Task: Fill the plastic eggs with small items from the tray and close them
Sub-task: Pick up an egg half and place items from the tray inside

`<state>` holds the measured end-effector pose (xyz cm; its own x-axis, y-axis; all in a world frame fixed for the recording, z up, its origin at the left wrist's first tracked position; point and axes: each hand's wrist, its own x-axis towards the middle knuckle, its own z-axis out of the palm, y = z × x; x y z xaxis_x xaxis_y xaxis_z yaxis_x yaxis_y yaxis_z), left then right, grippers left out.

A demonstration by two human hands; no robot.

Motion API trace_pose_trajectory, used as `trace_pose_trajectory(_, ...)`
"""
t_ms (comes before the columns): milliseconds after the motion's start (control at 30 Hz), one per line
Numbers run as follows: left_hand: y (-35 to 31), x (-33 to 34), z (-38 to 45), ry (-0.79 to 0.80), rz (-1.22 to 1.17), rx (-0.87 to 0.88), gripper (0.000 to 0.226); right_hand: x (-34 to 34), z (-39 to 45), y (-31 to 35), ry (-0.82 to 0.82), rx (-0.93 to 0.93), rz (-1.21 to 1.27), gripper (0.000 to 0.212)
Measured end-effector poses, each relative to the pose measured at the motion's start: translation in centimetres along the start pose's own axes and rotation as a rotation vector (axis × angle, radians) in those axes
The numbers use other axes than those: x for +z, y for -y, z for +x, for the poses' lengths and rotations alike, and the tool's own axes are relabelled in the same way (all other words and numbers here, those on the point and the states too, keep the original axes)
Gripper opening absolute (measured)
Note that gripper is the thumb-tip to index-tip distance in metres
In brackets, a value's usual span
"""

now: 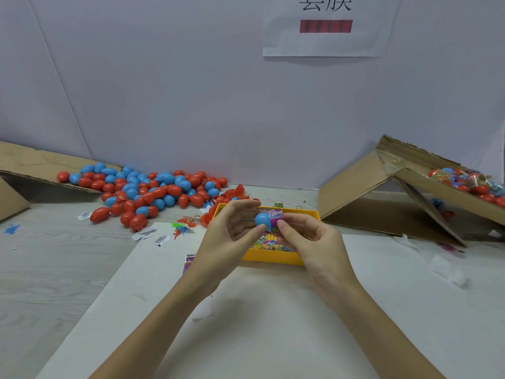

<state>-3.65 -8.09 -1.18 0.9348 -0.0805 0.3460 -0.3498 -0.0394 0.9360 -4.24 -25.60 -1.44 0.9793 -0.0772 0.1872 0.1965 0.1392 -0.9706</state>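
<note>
Left hand: my left hand (232, 228) holds the blue half (261, 219) of an egg between thumb and fingers, above the tray (273, 257).
Right hand: my right hand (308, 236) pinches the wrapped item (276, 218), which sticks out of the blue half toward the right.
Egg: it is in the air between both hands, over the tray, not closed. I see no second half on it.
Item: I judge it is only partly inside. The wrapper looks glossy and crinkled, so it may spring back out when I let go.
Risk of slip: the blue half is smooth and round. If I push too hard from the right, it can pop out of my left fingers and roll over the surface (259, 310).
Risk of bad closing: if a wrapper edge stays over the rim, the other half will probably not snap, or will open later.
Risk of mixing: the pile of eggs (147, 192) lies far to the left. A dropped half could roll into it and get lost.
Tray: it is under my hands, so a dropped item should fall back in it.
</note>
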Motion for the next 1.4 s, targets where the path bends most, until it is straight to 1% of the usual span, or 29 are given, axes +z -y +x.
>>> trace_pose_trajectory(267,0.1,0.1,0.0,0.005,-0.019,0.010,0.042,0.1,-0.2,0.2,0.005,-0.020,-0.046,0.017)
trace_pose_trajectory(467,0.4,0.0,-0.1,0.008,-0.049,0.056,0.030,0.2,-0.3,0.3,0.023,0.005,-0.056,0.022)
trace_pose_trajectory(567,0.5,0.4,-0.3,0.014,-0.067,0.109,0.037,0.1,-0.3,0.4,0.026,0.058,0.029,0.024)
trace_pose_trajectory(633,0.8,0.7,-0.4,-0.008,-0.024,0.161,0.043,0.2,-0.4,0.6,0.035,0.106,0.104,0.025)
trace_pose_trajectory(733,1.0,0.8,-0.3,-0.048,0.051,0.220,0.044,0.4,-0.5,0.9,0.063,0.212,0.263,0.025)
trace_pose_trajectory(833,1.2,0.6,-0.2,-0.040,0.127,0.275,0.044,0.7,-0.6,1.3,0.124,0.311,0.415,0.026)
trace_pose_trajectory(900,1.1,0.6,-0.2,-0.035,0.174,0.318,0.045,0.9,-0.6,1.5,0.146,0.342,0.483,0.029)
trace_pose_trajectory(1033,1.1,0.8,-0.3,-0.022,0.283,0.405,0.047,1.3,-0.8,1.4,0.136,0.395,0.582,0.034)
trace_pose_trajectory(1133,1.1,1.0,-0.3,-0.033,0.337,0.452,0.047,1.4,-0.8,1.4,0.144,0.444,0.626,0.030)
trace_pose_trajectory(1400,1.5,0.8,-0.1,-0.074,0.511,0.540,0.037,1.8,-1.2,1.6,0.182,0.575,0.692,0.018)
